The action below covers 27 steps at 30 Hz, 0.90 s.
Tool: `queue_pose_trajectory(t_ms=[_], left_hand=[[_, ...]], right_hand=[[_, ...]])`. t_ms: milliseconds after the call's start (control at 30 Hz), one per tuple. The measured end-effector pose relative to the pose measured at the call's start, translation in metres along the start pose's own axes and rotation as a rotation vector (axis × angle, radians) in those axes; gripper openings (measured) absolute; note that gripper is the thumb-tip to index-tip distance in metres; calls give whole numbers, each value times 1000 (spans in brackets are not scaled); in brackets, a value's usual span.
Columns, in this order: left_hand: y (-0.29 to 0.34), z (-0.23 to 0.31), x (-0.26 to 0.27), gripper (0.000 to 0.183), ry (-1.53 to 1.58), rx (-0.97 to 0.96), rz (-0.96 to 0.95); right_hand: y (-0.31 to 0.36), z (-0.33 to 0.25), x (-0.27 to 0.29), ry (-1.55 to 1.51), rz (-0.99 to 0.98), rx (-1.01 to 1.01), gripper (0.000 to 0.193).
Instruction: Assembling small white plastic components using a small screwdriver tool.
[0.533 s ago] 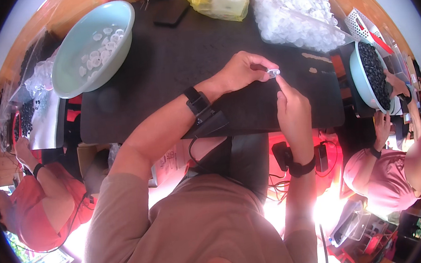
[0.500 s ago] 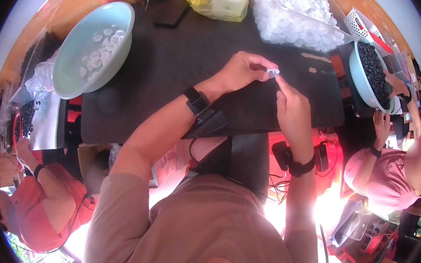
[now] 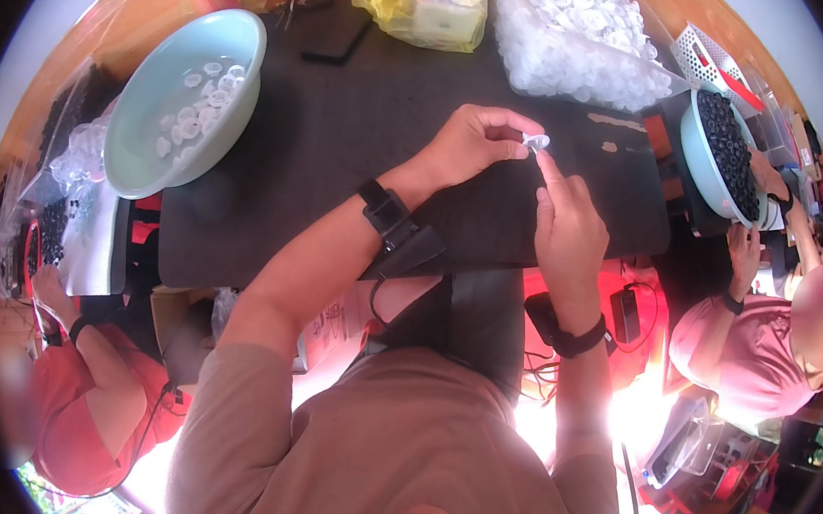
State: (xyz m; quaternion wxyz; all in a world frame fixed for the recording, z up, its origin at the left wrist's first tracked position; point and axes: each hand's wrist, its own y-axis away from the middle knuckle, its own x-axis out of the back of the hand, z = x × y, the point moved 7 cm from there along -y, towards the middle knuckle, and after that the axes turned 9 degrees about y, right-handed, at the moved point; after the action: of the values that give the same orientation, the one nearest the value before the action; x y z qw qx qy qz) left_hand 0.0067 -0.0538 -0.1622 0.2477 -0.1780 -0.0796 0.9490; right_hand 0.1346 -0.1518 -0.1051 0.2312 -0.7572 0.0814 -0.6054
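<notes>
Over the dark table (image 3: 363, 153), my left hand (image 3: 473, 144) pinches a small clear plastic round piece (image 3: 538, 140) between thumb and fingertips. My right hand (image 3: 570, 219) is just to the right and nearer to me. Its index finger stretches up and touches the underside of the piece, while the thumb stands apart from it and the other fingers curl in. Nothing shows in the right palm, though its inside is partly hidden. Similar clear pieces (image 3: 189, 129) lie in the pale green basin (image 3: 134, 164) at the far left.
A large bag of clear pieces (image 3: 574, 47) lies at the back right, beside a yellow plastic bag (image 3: 419, 7). Right of the table, a co-worker's hand (image 3: 768, 175) reaches to a basin of black rings (image 3: 727, 151). Another person (image 3: 101, 402) sits at the left.
The clear piece has tilted, showing more of its round face. My right hand has shifted slightly nearer to me, its index finger still against the piece. The left hand keeps its pinch.
</notes>
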Motion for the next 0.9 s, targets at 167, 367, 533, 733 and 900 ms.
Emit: queue_pose_trajectory(t_ms=[167,367,533,733,900], left_hand=[[-3,-4,1,29,-72,-7,-4],[3,22,3,28,-242,-69,27],[44,150,31,25,-552,-445,336],[153,255,143,28,-1231,-223,788],[176,245,178,28,-1505,-14,685]], right_hand=[[-3,-4,-14,63,-28,1,41],[-7,4,-23,-354,-38,13,40],[-4,22,-14,-576,118,-18,40],[-2,24,-26,-458,-43,-87,42],[-1,25,-27,-439,-28,-69,43]])
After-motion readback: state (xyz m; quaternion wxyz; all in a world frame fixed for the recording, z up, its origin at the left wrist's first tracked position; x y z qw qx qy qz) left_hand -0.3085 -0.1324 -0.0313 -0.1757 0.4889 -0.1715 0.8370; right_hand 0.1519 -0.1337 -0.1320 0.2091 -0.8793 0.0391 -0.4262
